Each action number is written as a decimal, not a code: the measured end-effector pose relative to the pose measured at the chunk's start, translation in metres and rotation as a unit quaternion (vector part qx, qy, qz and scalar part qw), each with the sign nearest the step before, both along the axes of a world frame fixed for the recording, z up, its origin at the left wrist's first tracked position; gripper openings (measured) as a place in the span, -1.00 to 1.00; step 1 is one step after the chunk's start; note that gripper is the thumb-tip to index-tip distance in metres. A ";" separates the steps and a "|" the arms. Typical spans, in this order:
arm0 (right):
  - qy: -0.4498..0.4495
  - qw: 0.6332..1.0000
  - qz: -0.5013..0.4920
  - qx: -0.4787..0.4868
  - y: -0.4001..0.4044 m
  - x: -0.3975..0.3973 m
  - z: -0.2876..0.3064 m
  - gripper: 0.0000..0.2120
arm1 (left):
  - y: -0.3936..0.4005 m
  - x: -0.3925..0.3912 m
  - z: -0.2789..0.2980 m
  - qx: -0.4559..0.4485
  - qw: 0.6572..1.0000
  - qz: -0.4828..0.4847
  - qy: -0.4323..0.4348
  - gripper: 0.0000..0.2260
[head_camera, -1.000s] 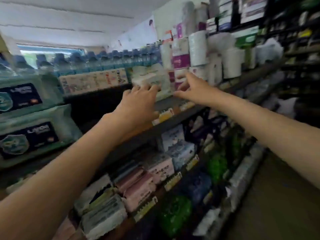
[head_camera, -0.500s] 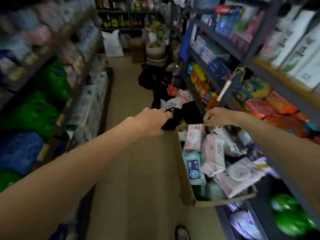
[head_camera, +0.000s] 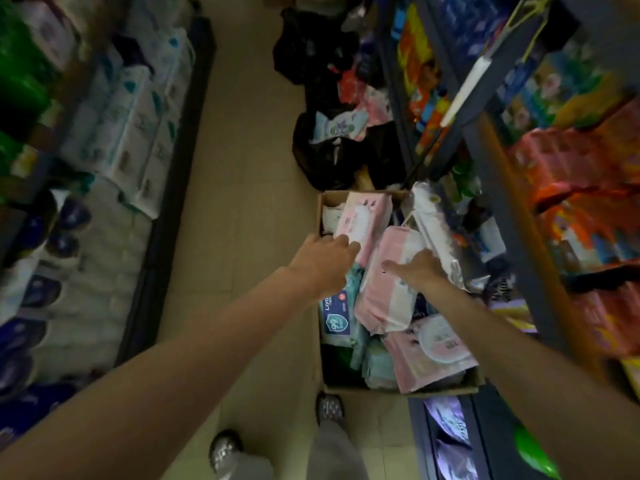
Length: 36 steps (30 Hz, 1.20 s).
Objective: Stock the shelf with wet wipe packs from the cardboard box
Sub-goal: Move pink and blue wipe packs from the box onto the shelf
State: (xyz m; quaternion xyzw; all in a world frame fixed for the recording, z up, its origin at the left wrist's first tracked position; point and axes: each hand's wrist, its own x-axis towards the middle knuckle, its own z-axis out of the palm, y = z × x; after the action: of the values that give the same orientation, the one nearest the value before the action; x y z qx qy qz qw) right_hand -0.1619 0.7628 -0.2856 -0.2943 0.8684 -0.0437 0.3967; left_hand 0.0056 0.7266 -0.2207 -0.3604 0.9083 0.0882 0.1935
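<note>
Both arms reach down into a cardboard box point(head_camera: 401, 388) that sits on the floor point(head_camera: 249, 174) of a narrow aisle, against the foot of the right shelf point(head_camera: 512, 216). The box is crammed with wet wipe packs, mostly pink and pale green, lying at odd angles.

The left hand point(head_camera: 323, 259) is at the box's left wall, fingers point(head_camera: 346, 245) curled over the near end of a pink pack point(head_camera: 363, 216) that lies toward the far end of the box; whether it is truly gripped or only touched, I cannot tell. The right hand point(head_camera: 417, 270) lies palm down, fingers spread, on a second pink-and-white pack point(head_camera: 384, 299) in the middle of the box, resting on it without closing around it. The two hands are near each other but apart.

Beside that pack, against the left wall, a green pack point(head_camera: 337, 317) with a blue shield label stands on edge. A pink pack with a round white lid point(head_camera: 438, 344) lies at the near right corner. A white pack point(head_camera: 433, 220) leans along the box's right side.

Beyond the box a black bag point(head_camera: 332, 157) holds more packs. The left shelf point(head_camera: 138, 126) carries white and teal packages. Two shoes point(head_camera: 329, 408) show at the bottom of the view.
</note>
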 end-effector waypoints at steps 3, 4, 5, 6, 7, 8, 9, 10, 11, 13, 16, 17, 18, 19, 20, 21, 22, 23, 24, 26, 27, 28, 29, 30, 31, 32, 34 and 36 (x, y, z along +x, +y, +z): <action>0.021 0.997 -0.009 0.073 -0.013 0.021 -0.050 0.13 | -0.012 0.005 -0.029 -0.001 0.999 0.042 -0.013 -0.55; 0.033 0.997 -0.013 0.075 -0.017 0.028 -0.058 0.16 | -0.016 0.008 -0.038 0.001 0.999 0.053 -0.013 -0.56; 0.045 0.996 -0.019 0.068 -0.018 0.036 -0.062 0.18 | -0.019 0.010 -0.045 0.004 0.998 0.061 -0.016 -0.56; 0.064 0.996 -0.023 0.058 -0.017 0.039 -0.065 0.19 | -0.020 0.012 -0.049 0.005 0.997 0.069 -0.013 -0.56; 0.084 0.995 -0.023 0.047 -0.017 0.037 -0.066 0.18 | -0.020 0.012 -0.050 0.002 0.997 0.072 -0.012 -0.55; 0.089 0.995 -0.021 0.045 -0.018 0.032 -0.067 0.17 | -0.021 0.011 -0.050 -0.009 0.998 0.060 -0.018 -0.54; 0.075 0.996 -0.024 0.048 -0.020 0.026 -0.062 0.15 | -0.022 0.010 -0.049 -0.025 0.999 0.035 -0.029 -0.54; 0.055 0.996 -0.033 0.055 -0.021 0.018 -0.054 0.13 | -0.023 0.007 -0.047 -0.039 0.998 0.010 -0.039 -0.55; 0.034 0.997 -0.040 0.053 -0.023 0.009 -0.041 0.10 | -0.027 0.005 -0.049 -0.039 0.998 0.009 -0.044 -0.56; -0.016 0.999 -0.043 0.014 -0.030 -0.009 -0.001 0.06 | -0.039 -0.001 -0.041 0.017 0.994 0.109 -0.013 -0.56; -0.136 0.986 -0.024 -0.094 -0.046 -0.025 0.066 0.05 | -0.056 -0.010 0.006 0.204 0.929 0.289 0.104 -0.48; -0.176 0.976 -0.007 -0.128 -0.052 -0.023 0.094 0.06 | -0.063 -0.008 0.026 0.251 0.901 0.322 0.143 -0.44; -0.207 0.966 0.015 -0.157 -0.060 -0.018 0.123 0.05 | -0.070 -0.002 0.050 0.288 0.870 0.357 0.183 -0.42; -0.234 0.953 0.040 -0.190 -0.069 -0.012 0.152 0.02 | -0.075 0.007 0.075 0.327 0.829 0.391 0.229 -0.39; -0.266 0.937 0.057 -0.221 -0.077 -0.003 0.179 -0.03 | -0.081 0.020 0.101 0.366 0.787 0.417 0.271 -0.33; -0.304 0.916 0.069 -0.252 -0.085 0.008 0.208 -0.11 | -0.088 0.035 0.126 0.405 0.745 0.428 0.311 -0.24; -0.339 0.895 0.082 -0.280 -0.092 0.021 0.234 -0.22 | -0.093 0.051 0.151 0.431 0.711 0.431 0.352 -0.12; -0.364 0.874 0.099 -0.306 -0.098 0.035 0.260 -0.33 | -0.096 0.067 0.174 0.441 0.684 0.431 0.390 -0.01; -0.382 0.855 0.117 -0.329 -0.102 0.050 0.283 -0.40 | -0.098 0.083 0.194 0.442 0.667 0.424 0.424 0.05; -0.407 0.820 0.150 -0.373 -0.110 0.084 0.324 -0.43 | -0.098 0.113 0.227 0.460 0.636 0.370 0.497 -0.06; -0.419 0.801 0.167 -0.394 -0.113 0.103 0.342 -0.43 | -0.094 0.126 0.242 0.459 0.620 0.340 0.539 -0.18; -0.432 0.782 0.182 -0.410 -0.117 0.123 0.357 -0.43 | -0.089 0.139 0.257 0.443 0.606 0.315 0.581 -0.30; -0.445 0.766 0.200 -0.419 -0.120 0.144 0.372 -0.40 | -0.084 0.153 0.272 0.417 0.598 0.295 0.618 -0.42; -0.459 0.750 0.219 -0.423 -0.122 0.164 0.385 -0.36 | -0.080 0.170 0.286 0.376 0.599 0.286 0.647 -0.53; -0.475 0.732 0.242 -0.424 -0.126 0.186 0.398 -0.31 | -0.075 0.190 0.301 0.325 0.606 0.281 0.670 -0.60; -0.490 0.716 0.265 -0.421 -0.130 0.208 0.410 -0.27 | -0.071 0.212 0.315 0.269 0.617 0.276 0.687 -0.62; -0.512 0.691 0.306 -0.408 -0.136 0.256 0.434 -0.27 | -0.064 0.264 0.342 0.160 0.628 0.281 0.708 -0.55; -0.524 0.672 0.339 -0.399 -0.139 0.304 0.452 -0.33 | -0.056 0.318 0.366 0.066 0.630 0.303 0.712 -0.43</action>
State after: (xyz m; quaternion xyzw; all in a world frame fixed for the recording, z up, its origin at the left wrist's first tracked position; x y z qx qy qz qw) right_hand 0.1419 0.6235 0.1669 -0.6272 0.2584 -0.3959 0.6190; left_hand 0.3238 0.6705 0.1456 -0.4270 0.5950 0.4308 -0.5273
